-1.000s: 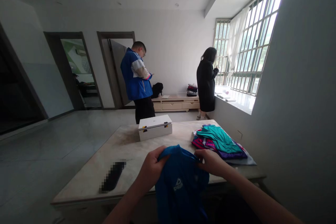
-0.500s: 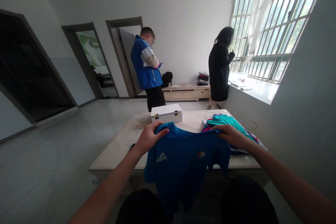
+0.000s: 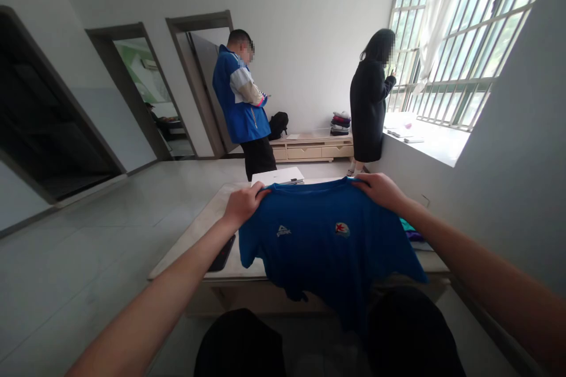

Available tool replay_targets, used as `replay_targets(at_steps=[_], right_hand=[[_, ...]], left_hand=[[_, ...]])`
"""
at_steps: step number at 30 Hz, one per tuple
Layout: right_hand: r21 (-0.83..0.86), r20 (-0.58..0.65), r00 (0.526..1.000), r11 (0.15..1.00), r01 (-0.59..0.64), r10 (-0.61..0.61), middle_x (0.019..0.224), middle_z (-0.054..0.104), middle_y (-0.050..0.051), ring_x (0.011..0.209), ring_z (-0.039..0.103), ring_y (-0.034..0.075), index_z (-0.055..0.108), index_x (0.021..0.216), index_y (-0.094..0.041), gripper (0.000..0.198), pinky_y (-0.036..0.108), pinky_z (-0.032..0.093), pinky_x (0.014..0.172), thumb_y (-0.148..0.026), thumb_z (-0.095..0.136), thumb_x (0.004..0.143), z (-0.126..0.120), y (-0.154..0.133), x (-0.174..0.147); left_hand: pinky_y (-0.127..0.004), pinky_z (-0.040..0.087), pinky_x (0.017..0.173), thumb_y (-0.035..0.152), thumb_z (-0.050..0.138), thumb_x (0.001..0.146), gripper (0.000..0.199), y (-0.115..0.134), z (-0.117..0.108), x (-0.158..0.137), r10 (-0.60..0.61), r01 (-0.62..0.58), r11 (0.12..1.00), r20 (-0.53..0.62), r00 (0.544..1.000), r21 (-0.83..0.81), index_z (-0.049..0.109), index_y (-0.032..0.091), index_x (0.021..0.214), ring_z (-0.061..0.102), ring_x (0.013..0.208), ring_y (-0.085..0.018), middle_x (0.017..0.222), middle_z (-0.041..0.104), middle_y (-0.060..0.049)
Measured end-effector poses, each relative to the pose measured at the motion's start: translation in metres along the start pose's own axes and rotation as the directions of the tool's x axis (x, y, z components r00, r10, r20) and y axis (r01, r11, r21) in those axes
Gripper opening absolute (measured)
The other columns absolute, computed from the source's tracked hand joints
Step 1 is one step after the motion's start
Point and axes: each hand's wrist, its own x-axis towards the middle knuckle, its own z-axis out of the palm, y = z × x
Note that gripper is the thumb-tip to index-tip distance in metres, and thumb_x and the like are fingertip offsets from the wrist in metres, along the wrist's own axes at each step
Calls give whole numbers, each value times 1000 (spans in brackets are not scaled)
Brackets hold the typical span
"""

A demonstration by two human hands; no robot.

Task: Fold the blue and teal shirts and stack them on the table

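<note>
A blue T-shirt (image 3: 309,218) with a white logo and a small round emblem on its chest hangs stretched between my hands, in front of the table (image 3: 181,247). My left hand (image 3: 244,203) pinches one shoulder beside the collar. The other shoulder is gripped by my right hand (image 3: 382,189), thumb and fingers closed on the cloth. The lower part of the shirt drops past the table's front edge toward my knees. Behind its right side, a pile of clothes (image 3: 413,232) in green and purple is mostly hidden.
A white box (image 3: 278,175) stands at the table's far side, and a black phone-like object (image 3: 222,254) lies near my left forearm. Two people stand beyond the table. Folded clothes (image 3: 340,122) and a black backpack (image 3: 278,125) rest on a low cabinet (image 3: 305,152).
Both hands have risen a little and spread the shirt wider, so its front faces me flatter. It now covers most of the clothes pile and the box's front. My view has tilted slightly down.
</note>
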Motion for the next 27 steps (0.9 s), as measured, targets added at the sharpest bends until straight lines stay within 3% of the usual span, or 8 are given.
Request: replay_targets(at_steps=[4,8,10,13,16,21,24,27], right_hand=[[20,-58,997,998,-51,53,80,74,8,78,64,23,74,81,-19,38,30,43,70,-50,55,92,-19,6,60],[107,-79,993,991,-79,88,64,68,7,63,60,20,70,69,-17,46,29,43,59,-52,54,92,-44,-15,93],[343,38,982,921,-185,183,62,68,7,57,61,19,72,71,-16,43,28,45,53,-53,60,88,-46,-40,90],[715,255,944,617,-329,207,67,72,6,56,63,18,74,82,-17,35,28,49,49,-51,69,81,-31,-85,71],[831,200,974,509,-224,101,62,66,1,51,55,14,73,81,-17,30,24,42,44,-47,73,79,-11,-120,53],[827,149,989,548,-126,2,64,63,0,53,51,12,70,81,-16,26,21,37,45,-42,65,84,1,-135,33],[812,227,973,562,-159,-52,59,56,-2,49,49,12,67,87,-18,31,22,36,43,-48,59,89,-4,-133,24],[756,206,971,651,-77,-125,63,58,-2,54,51,13,68,91,-18,36,23,38,47,-54,68,86,-5,-128,20]], left_hand=[[-31,32,61,56,43,100,44,1,-22,67,-59,62,997,-67,996,47,70,22,100,67,73,-28,80,73,-12],[-30,32,60,48,52,96,38,27,-65,112,-125,94,968,-120,985,-231,65,19,74,60,68,-23,69,65,-8],[-28,31,56,47,55,93,40,50,-80,113,-103,97,862,15,995,-498,59,18,65,52,59,-17,60,57,-3],[-25,33,53,56,59,89,41,89,-88,96,34,159,556,214,976,-816,62,18,74,46,54,-13,60,52,1],[-24,35,54,59,61,88,42,118,-83,74,153,96,404,171,973,-910,63,18,82,48,58,-12,66,55,2],[-26,40,61,50,54,96,38,126,-81,45,234,-136,562,-1,972,-816,64,18,78,54,69,-16,72,60,-1],[-30,45,67,39,48,100,31,122,-84,33,280,-203,672,-10,960,-712,70,20,89,61,76,-20,81,68,-3],[-33,49,82,20,50,96,25,120,-82,27,326,-264,719,-23,945,-643,73,24,107,67,93,-24,104,75,-4]])
